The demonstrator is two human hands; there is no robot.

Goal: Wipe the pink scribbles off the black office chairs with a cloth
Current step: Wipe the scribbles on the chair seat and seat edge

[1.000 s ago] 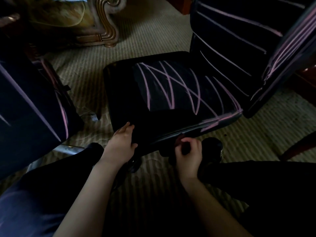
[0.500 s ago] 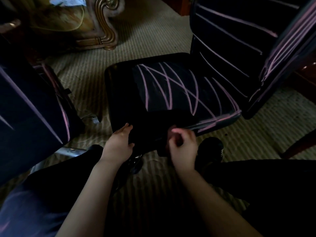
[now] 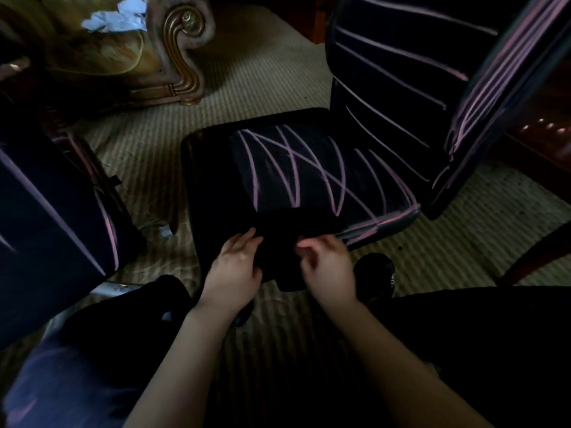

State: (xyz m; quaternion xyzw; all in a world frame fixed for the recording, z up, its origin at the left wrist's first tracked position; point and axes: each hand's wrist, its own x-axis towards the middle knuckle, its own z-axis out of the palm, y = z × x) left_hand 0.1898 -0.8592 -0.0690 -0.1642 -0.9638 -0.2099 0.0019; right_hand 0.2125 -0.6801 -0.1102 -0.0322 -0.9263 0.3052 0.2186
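Note:
A black office chair stands in front of me, its seat (image 3: 309, 168) and backrest (image 3: 386, 72) crossed by pink scribbles. A dark cloth (image 3: 287, 242) lies over the seat's front edge and is hard to tell from the black seat. My left hand (image 3: 233, 267) rests on its left side with fingers straight. My right hand (image 3: 327, 270) has its fingers curled and pinches the cloth's right side. A second black chair (image 3: 46, 211) with pink lines stands at the left.
Striped beige carpet (image 3: 148, 156) covers the floor. An ornate carved sofa (image 3: 182, 41) with crumpled light-blue fabric (image 3: 117, 13) on it stands at the back left. A chair caster (image 3: 375, 273) sits by my right hand. A wooden leg (image 3: 540, 251) crosses the right edge.
My right hand has moved up from below the seat's front edge onto the edge, close to my left hand. My left hand has stayed at the edge.

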